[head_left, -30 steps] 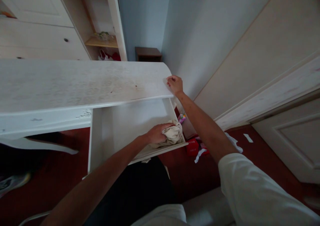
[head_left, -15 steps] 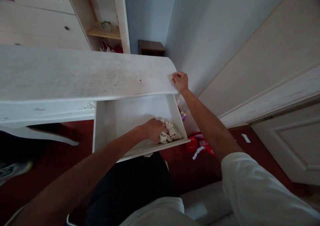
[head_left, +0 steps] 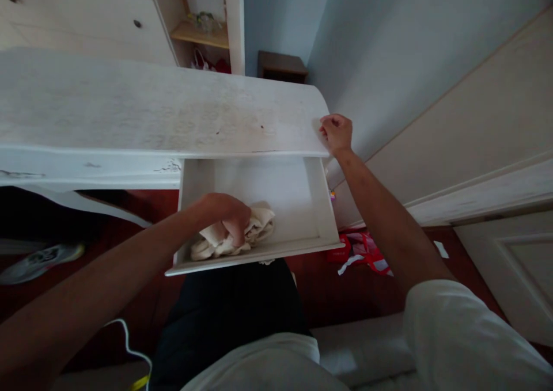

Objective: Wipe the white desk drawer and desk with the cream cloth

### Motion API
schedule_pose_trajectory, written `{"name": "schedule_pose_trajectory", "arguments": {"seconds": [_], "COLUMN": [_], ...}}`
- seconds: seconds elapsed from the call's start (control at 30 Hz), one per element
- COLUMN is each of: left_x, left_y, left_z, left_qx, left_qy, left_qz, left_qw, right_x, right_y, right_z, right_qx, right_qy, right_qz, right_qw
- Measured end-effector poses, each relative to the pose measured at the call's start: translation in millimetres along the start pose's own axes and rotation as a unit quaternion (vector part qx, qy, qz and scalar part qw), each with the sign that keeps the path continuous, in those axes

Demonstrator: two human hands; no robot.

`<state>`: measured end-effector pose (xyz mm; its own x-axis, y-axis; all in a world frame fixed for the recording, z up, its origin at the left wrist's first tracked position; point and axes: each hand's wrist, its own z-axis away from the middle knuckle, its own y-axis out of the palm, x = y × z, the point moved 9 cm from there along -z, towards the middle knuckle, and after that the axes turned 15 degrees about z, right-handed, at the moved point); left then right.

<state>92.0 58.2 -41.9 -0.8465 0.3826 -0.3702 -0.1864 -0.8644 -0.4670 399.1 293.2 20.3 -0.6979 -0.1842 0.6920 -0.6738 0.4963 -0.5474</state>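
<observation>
A white drawer is pulled out from under a white table whose top is stained. Inside it, at the front left, my left hand grips a crumpled cream cloth, pressing it against the drawer's bottom and front wall. The fingertips are partly hidden in the folds. My right hand rests at the table's right end, fingers curled in by the rounded edge. Whether anything is within those fingers does not show.
A red and white bag lies on the dark red floor, right of the drawer. A shoe is at the far left, and a white cable hangs near my leg. A brown box-shaped unit stands behind the table against the blue wall.
My left hand has moved the cloth from the drawer's right front corner to its left front side. My right hand stays at the table's end. The view has shifted slightly.
</observation>
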Motion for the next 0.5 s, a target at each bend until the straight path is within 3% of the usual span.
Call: {"name": "schedule_pose_trajectory", "arguments": {"seconds": [0.13, 0.37, 0.5], "left_x": [22.7, 26.9, 22.5], "left_y": [3.2, -21.5, -26.1], "left_z": [9.5, 19.4, 11.5], "left_qx": [-0.017, -0.165, -0.248], "left_qy": [-0.035, -0.057, 0.028], "left_qz": [0.016, -0.063, -0.061], "left_qw": [0.999, 0.983, 0.966], "right_x": [-1.3, -4.5, -3.8], "right_y": [-2.3, -3.3, -4.8], "right_z": [-0.2, -0.4, 0.2], "right_qx": [-0.006, -0.011, -0.012], "right_qy": [0.0, -0.007, -0.004], "right_qz": [-0.015, -0.005, -0.008], "right_qw": [1.0, 1.0, 1.0]}}
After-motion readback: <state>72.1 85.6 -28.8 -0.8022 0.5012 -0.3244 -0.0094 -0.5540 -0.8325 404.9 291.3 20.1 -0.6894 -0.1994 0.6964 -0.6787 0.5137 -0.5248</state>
